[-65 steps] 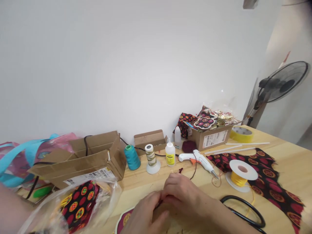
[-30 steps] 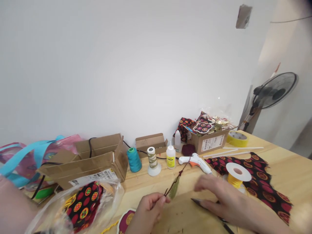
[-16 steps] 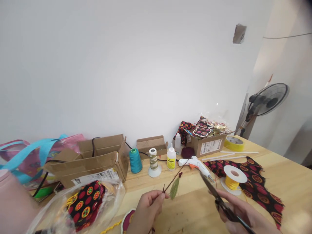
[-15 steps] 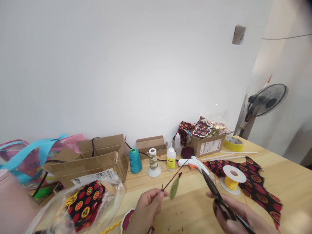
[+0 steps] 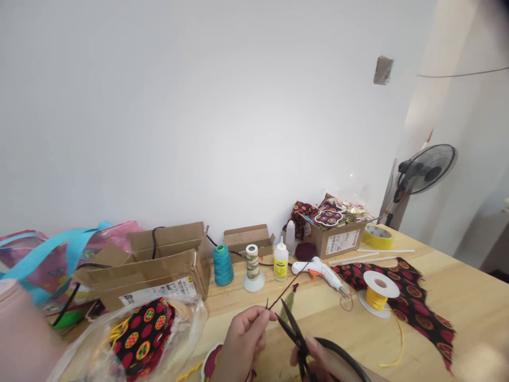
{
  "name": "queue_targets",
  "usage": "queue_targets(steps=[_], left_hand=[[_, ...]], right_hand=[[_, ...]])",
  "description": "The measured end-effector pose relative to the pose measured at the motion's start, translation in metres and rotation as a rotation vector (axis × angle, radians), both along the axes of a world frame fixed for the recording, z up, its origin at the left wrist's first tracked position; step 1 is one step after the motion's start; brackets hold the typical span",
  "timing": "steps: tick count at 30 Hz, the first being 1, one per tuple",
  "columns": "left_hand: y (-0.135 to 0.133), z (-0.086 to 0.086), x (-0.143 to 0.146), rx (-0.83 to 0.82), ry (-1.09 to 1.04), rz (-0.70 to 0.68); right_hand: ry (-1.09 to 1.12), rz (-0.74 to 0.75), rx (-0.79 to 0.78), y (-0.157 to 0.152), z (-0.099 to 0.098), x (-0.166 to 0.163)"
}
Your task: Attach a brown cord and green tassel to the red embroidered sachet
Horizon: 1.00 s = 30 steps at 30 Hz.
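Beside thin maroon cord point(image 5: 287, 287), slim black scissors point(image 5: 295, 331).

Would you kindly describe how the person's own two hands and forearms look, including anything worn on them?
Both are bare. The left hand shows no glove, ring or watch, and no sleeve reaches the wrist before the lower edge of the picture cuts it off. The right hand is only partly in view at that edge; the fingers that show are bare too, with short, unpainted nails. Its wrist is out of view.
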<state>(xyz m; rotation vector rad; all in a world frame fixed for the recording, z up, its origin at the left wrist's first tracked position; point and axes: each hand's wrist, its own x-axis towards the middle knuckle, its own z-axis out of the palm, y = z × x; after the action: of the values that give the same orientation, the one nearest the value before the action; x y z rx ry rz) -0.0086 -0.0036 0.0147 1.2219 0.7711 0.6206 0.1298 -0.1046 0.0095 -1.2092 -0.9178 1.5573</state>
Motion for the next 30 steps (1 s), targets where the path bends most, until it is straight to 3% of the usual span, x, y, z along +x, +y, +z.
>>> queue_targets(steps=[6,10,12,15,16,19,23,26,30], left_hand=[[0.0,0.001,0.0,0.0,-0.002,-0.044],[0.0,0.004,-0.003,-0.012,0.018,-0.023],[0.001,0.004,-0.004,-0.021,0.019,-0.016],[0.001,0.004,-0.004,-0.034,0.019,-0.014],[0.001,0.004,-0.004,-0.039,0.013,-0.017],[0.001,0.004,-0.002,-0.011,-0.007,-0.015],[0.002,0.002,0.001,0.098,-0.014,0.024],[0.003,0.0,0.002,0.165,-0.014,0.003],[0.002,-0.004,0.003,0.246,0.01,-0.063]], right_hand=[[-0.245,0.033,0.016,0.019,0.012,-0.005],[-0.452,-0.078,0.04,0.012,0.017,0.001],[-0.58,-0.122,0.089,0.005,0.016,0.015],[-0.891,-0.013,0.251,-0.006,0.008,0.049],[-1.012,-0.048,0.267,-0.01,0.004,0.063],[-1.336,-0.149,0.223,-0.023,-0.007,0.098],[-1.576,-0.122,0.231,-0.033,-0.003,0.115],[-1.588,-0.147,0.347,-0.029,0.014,0.098],[-1.112,-0.165,0.609,-0.006,0.026,0.05]])
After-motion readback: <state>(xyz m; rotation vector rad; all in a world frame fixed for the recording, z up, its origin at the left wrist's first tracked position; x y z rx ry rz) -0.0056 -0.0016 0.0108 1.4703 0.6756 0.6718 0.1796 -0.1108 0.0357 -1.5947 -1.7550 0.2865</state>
